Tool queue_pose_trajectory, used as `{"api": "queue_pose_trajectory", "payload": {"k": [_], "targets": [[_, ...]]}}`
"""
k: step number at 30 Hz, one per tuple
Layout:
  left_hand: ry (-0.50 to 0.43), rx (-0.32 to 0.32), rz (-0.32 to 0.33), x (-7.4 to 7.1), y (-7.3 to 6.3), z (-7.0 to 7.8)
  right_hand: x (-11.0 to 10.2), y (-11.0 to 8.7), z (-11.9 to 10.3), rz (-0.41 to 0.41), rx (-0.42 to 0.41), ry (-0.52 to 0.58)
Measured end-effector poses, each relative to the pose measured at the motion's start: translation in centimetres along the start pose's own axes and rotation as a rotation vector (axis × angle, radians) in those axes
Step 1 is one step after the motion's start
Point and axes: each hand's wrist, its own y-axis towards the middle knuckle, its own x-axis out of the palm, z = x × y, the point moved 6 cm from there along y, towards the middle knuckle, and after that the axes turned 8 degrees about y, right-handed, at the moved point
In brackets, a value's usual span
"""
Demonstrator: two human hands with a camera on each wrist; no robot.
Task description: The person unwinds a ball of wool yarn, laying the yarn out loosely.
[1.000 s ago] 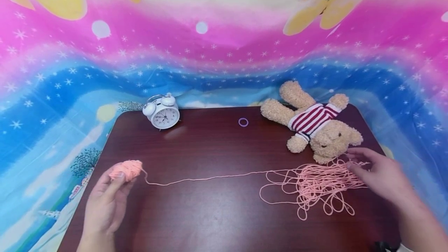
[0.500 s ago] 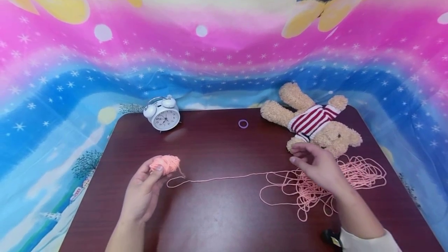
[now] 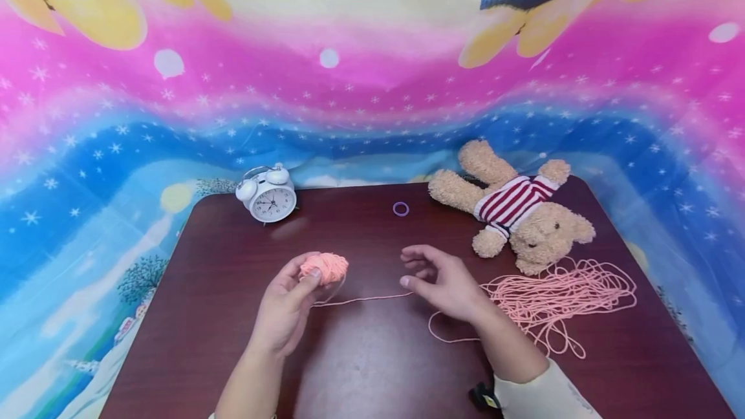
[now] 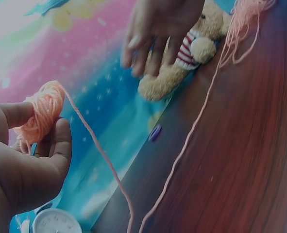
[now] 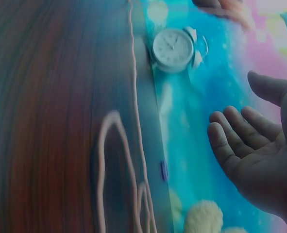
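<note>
My left hand (image 3: 285,306) grips a small wound ball of peach yarn (image 3: 326,268) above the table, thumb on the near side. In the left wrist view the yarn ball (image 4: 45,110) sits between thumb and fingers, and one strand (image 4: 104,153) hangs down from it. That strand runs along the table to a loose, looped heap of yarn (image 3: 564,296) at the right. My right hand (image 3: 445,283) hovers between ball and heap, holding nothing. Its fingers (image 5: 230,136) are loosely bent and apart from the thumb in the right wrist view.
A white twin-bell alarm clock (image 3: 271,198) stands at the back left of the brown table (image 3: 361,367). Near the back edge lies a purple ring (image 3: 401,209). A teddy bear (image 3: 515,205) in a striped top lies behind the heap. Patterned cloth (image 3: 361,102) surrounds the back.
My left hand has carried the yarn ball rightward to mid-table. My right hand has left the loose heap and come left toward the ball. The heap stays at the right.
</note>
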Motion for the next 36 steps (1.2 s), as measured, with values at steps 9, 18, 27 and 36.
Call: {"api": "queue_pose_trajectory", "payload": {"k": [9, 18, 27, 36], "targets": [[-0.03, -0.047, -0.035, 3.0, 0.6, -0.5, 4.4, 1.4, -1.6, -0.09, -0.042, 0.06], [0.023, -0.067, -0.014, 3.3, 0.6, -0.6, 6.1, 0.9, -2.0, -0.079, 0.01, 0.045], [0.082, -0.069, 0.063, -0.1, -0.5, -1.4, 3.3, -0.2, -1.4, -0.016, 0.017, 0.026], [0.057, -0.039, 0.054, -1.9, -0.9, -1.0, -0.3, -0.8, -1.2, 0.042, -0.012, -0.051]]}}
